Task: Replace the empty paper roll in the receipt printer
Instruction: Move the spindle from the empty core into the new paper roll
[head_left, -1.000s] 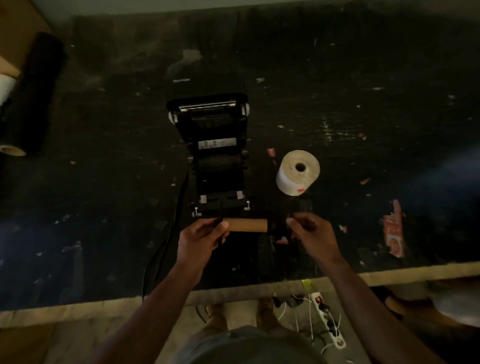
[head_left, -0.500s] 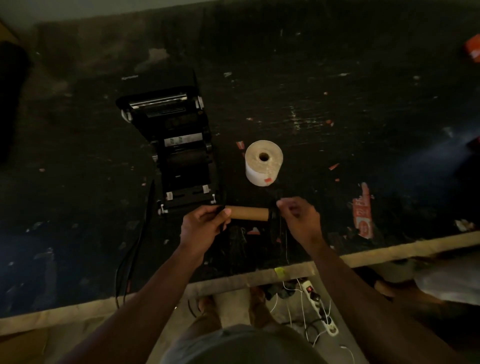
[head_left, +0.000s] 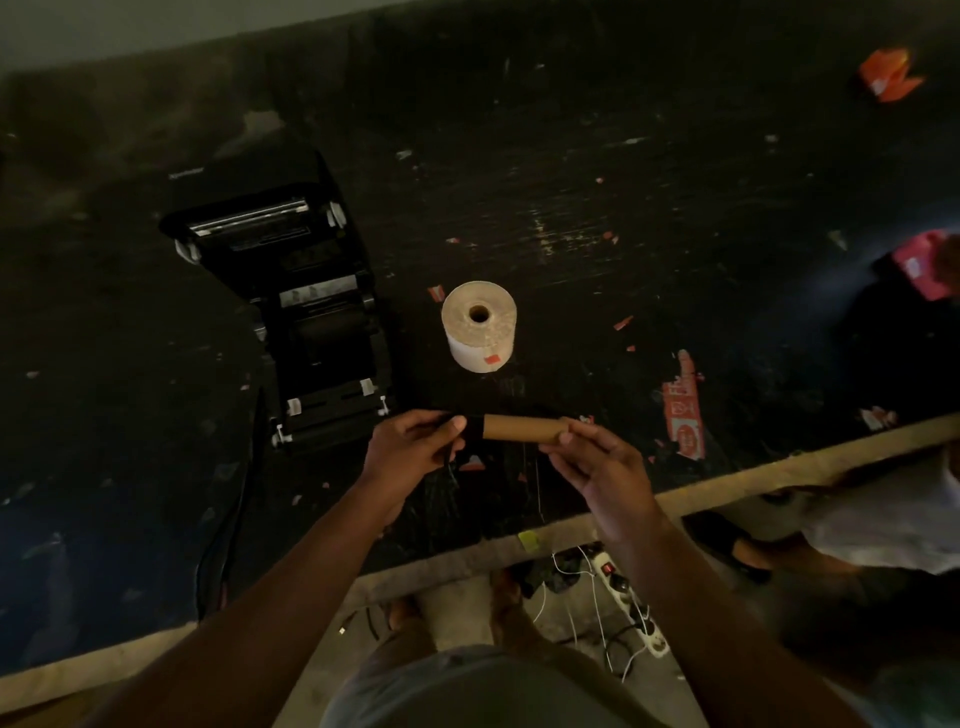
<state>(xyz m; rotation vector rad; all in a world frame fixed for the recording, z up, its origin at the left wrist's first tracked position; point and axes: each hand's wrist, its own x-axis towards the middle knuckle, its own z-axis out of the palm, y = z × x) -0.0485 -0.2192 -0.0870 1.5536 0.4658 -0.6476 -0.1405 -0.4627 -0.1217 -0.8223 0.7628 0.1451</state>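
Observation:
A brown cardboard core (head_left: 519, 428) lies level between both hands, just above the dark table (head_left: 597, 182) near its front edge. My left hand (head_left: 413, 447) pinches a black piece at the core's left end. My right hand (head_left: 597, 460) holds the core's right end with its fingertips. The black receipt printer (head_left: 291, 312) stands to the left with its lid swung open and its paper bay showing no roll. A full white paper roll (head_left: 479, 326) stands on end to the printer's right, beyond the core.
Red paper scraps (head_left: 681, 408) and wrappers (head_left: 888, 78) litter the table's right side. A black cable (head_left: 234, 499) runs from the printer over the front edge. On the floor below lie a white power strip (head_left: 631, 605) with wires, my feet, and another person's foot (head_left: 727, 545).
The view has swung right, so the printer sits further left in frame. My right hand has closed onto the core's right end; before, it held a small distance away from it.

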